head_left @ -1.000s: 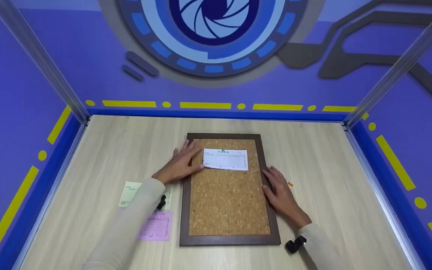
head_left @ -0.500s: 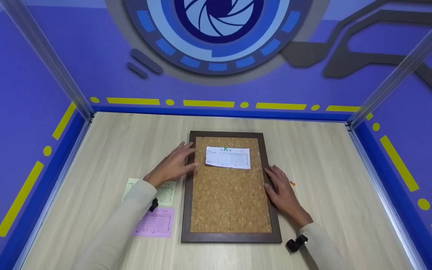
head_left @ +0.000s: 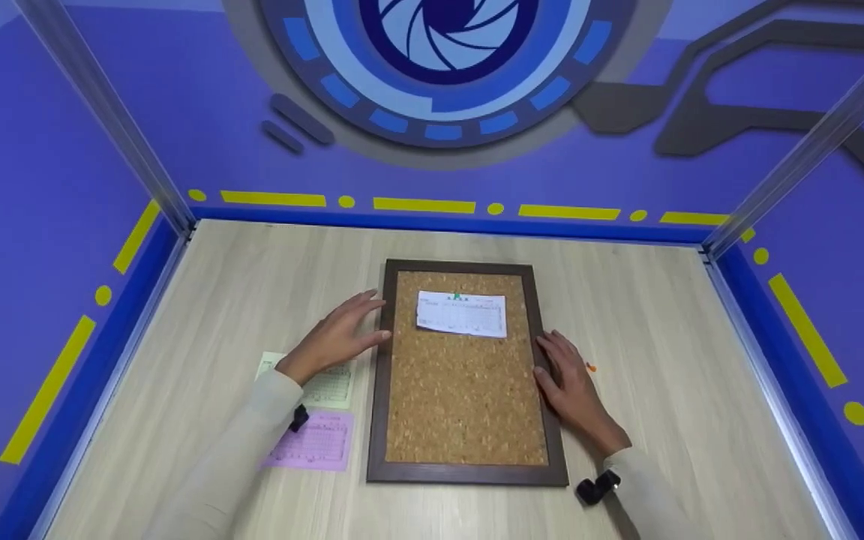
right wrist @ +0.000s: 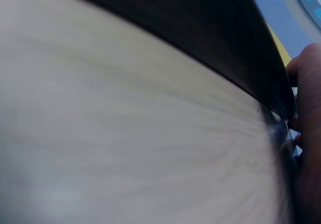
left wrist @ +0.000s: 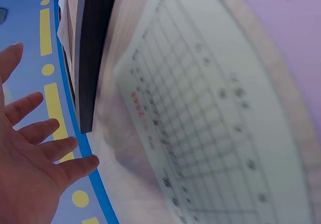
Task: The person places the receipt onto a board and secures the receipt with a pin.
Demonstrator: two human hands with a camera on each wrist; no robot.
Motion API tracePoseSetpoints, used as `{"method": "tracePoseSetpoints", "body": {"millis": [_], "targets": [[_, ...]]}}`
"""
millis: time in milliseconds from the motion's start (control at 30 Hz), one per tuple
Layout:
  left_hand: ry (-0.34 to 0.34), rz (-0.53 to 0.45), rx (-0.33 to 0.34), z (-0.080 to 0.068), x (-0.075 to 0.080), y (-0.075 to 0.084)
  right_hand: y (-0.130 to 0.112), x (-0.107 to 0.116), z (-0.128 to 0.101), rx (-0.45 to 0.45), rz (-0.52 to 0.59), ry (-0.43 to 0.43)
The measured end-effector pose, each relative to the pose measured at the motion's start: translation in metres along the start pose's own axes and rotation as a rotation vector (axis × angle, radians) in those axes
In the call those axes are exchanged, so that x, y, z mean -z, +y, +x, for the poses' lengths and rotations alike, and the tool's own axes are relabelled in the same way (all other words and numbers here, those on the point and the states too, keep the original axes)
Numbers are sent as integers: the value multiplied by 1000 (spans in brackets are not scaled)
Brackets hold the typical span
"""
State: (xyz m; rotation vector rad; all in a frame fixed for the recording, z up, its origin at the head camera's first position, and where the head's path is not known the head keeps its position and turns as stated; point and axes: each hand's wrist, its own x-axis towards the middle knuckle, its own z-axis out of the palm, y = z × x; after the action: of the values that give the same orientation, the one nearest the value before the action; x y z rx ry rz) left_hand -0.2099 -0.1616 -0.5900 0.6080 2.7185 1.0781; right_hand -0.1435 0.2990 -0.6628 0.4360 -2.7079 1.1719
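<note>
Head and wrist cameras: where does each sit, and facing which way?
Head: worn on the head, facing forward and down at the corkboard; left hand, right hand and sleeves show.
Left wrist: on that wrist, facing the green slip and dark frame; left hand shows.
Right wrist: on that wrist, facing tabletop and dark frame; part of right hand shows.
Head and left wrist share the green slip.

The left hand point(head_left: 333, 339) has its fingers extended, thumb apart. The right hand point(head_left: 568, 381) angles inward, fingers slightly bent. Pale sleeves point(head_left: 226, 450) cover both forearms.
</note>
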Motion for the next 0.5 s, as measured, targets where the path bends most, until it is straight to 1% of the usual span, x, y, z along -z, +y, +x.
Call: {"method": "tracePoseSetpoints", "body": {"millis": [100, 233, 333, 500], "targets": [[20, -14, -5, -6, 2, -5, 1, -1, 0, 8, -9, 5], [61, -26, -32, -14, 4, -12, 2, -2, 0, 20, -19, 17], [77, -23, -43, -20, 5, -16, 3, -2, 1, 30, -17, 24], [87, -14, -26, -28, 8, -21, 3, -1, 0, 37, -13, 32]]}}
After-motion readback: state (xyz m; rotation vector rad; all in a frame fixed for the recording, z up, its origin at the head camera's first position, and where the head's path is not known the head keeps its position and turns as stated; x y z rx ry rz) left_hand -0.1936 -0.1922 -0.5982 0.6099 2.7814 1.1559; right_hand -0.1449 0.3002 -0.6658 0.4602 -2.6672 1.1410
